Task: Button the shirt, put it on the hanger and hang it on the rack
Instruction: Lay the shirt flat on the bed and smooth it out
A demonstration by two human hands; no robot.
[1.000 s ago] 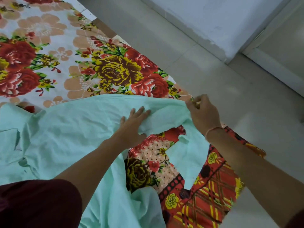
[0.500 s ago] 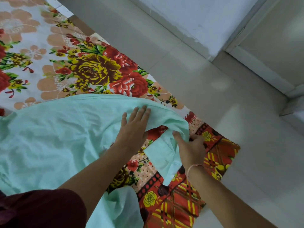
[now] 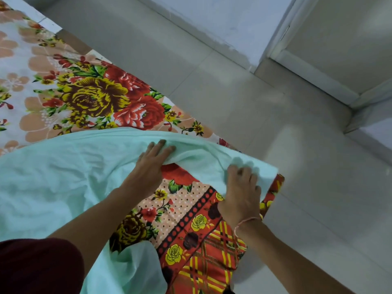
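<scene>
Spreading across the lower left of the view, a pale green shirt [image 3: 63, 177] is laid on a flowered bedsheet [image 3: 91, 98], whose red and yellow checked border [image 3: 207, 257] is seen at the bed's corner. Grey floor tiles [image 3: 254, 102] are seen beyond the bed, with a pale wall [image 3: 212, 20] and a door frame [image 3: 282, 37] further off. A dark red sleeve [image 3: 36, 266] is seen at the lower left corner. Between the two arms the sheet is left uncovered, and a loose fold of the shirt is bunched near the bottom edge.

The left hand [image 3: 150, 166] is laid flat on the shirt near its far edge, fingers stretched out and slightly spread; the cloth is pressed down rather than gripped, and the fingertips are partly sunk in a fold. The right hand [image 3: 244, 194] is set on the shirt's corner at the edge of the bed, fingers curled loosely over the cloth; whether the cloth is pinched there cannot be told, as the fingertips are blurred. A thin thread band [image 3: 246, 221] is worn on the right wrist.
</scene>
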